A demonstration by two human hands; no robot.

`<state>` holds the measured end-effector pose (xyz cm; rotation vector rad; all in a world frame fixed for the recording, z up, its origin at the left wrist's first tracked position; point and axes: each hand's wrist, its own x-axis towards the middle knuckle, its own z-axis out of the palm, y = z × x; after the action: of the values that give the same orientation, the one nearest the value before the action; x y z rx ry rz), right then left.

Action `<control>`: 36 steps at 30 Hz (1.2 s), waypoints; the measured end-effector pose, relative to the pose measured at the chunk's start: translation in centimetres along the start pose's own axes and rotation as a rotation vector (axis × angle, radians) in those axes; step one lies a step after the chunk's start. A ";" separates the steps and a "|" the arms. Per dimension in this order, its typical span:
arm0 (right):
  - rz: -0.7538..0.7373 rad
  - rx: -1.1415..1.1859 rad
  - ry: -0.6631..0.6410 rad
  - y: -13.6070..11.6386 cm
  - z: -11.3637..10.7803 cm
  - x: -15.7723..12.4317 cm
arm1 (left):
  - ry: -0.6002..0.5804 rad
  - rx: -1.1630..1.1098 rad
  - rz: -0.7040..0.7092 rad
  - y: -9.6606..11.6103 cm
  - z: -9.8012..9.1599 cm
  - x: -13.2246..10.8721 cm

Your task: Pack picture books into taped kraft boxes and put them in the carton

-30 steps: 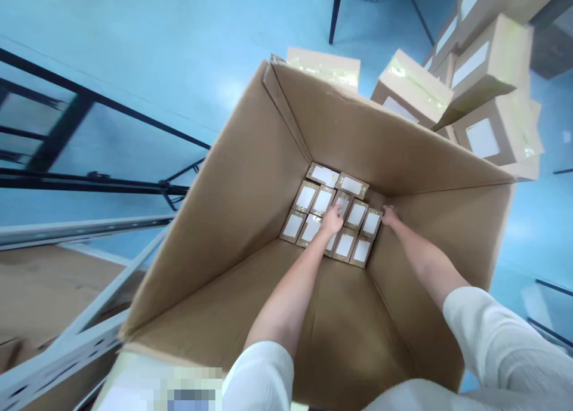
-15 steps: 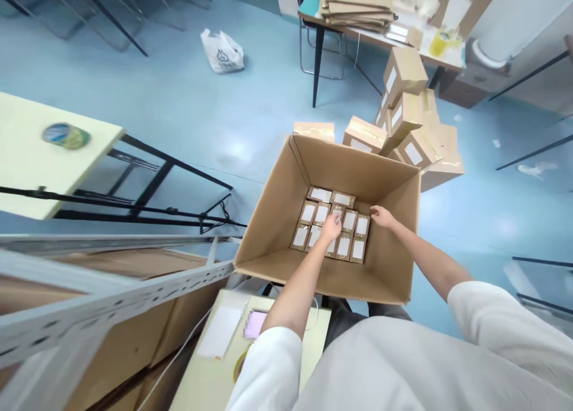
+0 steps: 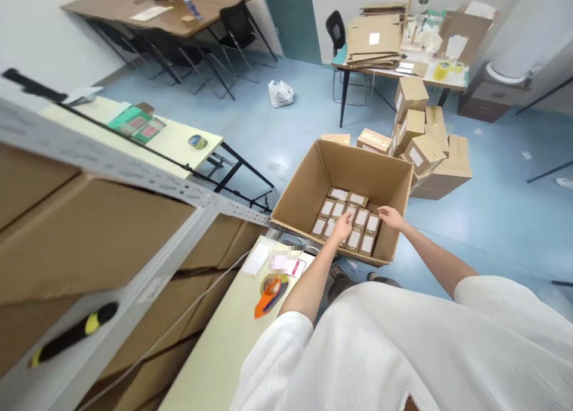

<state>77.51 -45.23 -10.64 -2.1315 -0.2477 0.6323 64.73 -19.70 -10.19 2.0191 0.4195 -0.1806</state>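
A large open carton (image 3: pixel 362 157) stands in front of me. Inside, small cardboard boxes (image 3: pixel 367 242) with white labels are packed in rows against its left side. My left hand (image 3: pixel 344 226) rests over the middle of these rows, its fingers reaching onto a labelled box top and not wrapped round any box. Near the carton's right wall, beside the end of the rows, is my right hand (image 3: pixel 391 218), fingers apart and slightly bent, holding nothing I can see. My left hand hides some of the boxes beneath it.
More taped boxes (image 3: pixel 427 154) are stacked behind the carton. At left are a metal shelf (image 3: pixel 188 190) with cartons and a pale table (image 3: pixel 210 339) bearing an orange tape dispenser (image 3: pixel 268 297). A white bag (image 3: pixel 280 93) lies on the floor.
The view has tilted up and shifted, so the carton appears further down and more of the room shows. Both hands stay in nearly the same places over the small boxes.
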 end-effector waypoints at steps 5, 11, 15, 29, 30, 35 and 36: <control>-0.089 0.021 -0.082 0.2 -1.3 -1.5 | 0.133 -0.051 -0.038 1.3 1.9 -4.4; -0.136 0.074 -0.123 -0.8 -1.6 -3.1 | 0.260 -0.079 -0.089 2.5 1.6 -9.9; -0.205 0.082 -0.220 -3.5 0.9 -4.3 | 0.373 -0.092 -0.138 2.2 1.0 -14.0; -0.586 -0.163 -0.724 -15.6 20.7 -18.0 | 0.867 -0.225 -0.322 -4.6 -1.7 -38.7; -0.611 -0.182 -0.732 -15.8 22.1 -19.4 | 0.885 -0.231 -0.341 -5.3 -1.5 -40.8; -0.688 -0.290 -0.730 -15.6 26.7 -24.2 | 0.936 -0.233 -0.406 -8.5 -0.3 -48.8; -0.693 -0.332 -0.717 -15.5 27.2 -24.6 | 0.947 -0.237 -0.417 -9.1 -0.1 -49.8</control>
<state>43.15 -26.63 -3.00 -1.8405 -1.4908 0.9401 15.20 -26.54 -2.54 1.6505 1.3798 0.5763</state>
